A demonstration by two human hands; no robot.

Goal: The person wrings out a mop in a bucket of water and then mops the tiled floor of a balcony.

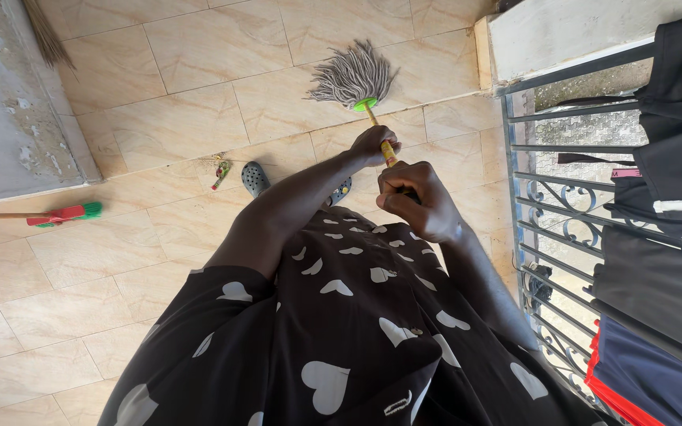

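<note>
A mop with grey strings (pixel 353 75) and a green collar rests its head on the beige tiled floor (pixel 183 118). Its yellow handle (pixel 388 148) runs back toward me. My left hand (pixel 372 143) grips the handle lower down, nearer the mop head. Just behind it my right hand (pixel 414 201) is closed around the upper part of the handle. I wear a black garment with white hearts. Grey clogs (pixel 255 178) show on my feet below my arms.
A broom with a red and green head (pixel 65 214) lies on the floor at left, beside a grey wall base (pixel 9 118). A small colourful object (pixel 220 170) lies near my foot. A blue metal railing (pixel 562 229) hung with dark clothes (pixel 672 158) stands at right.
</note>
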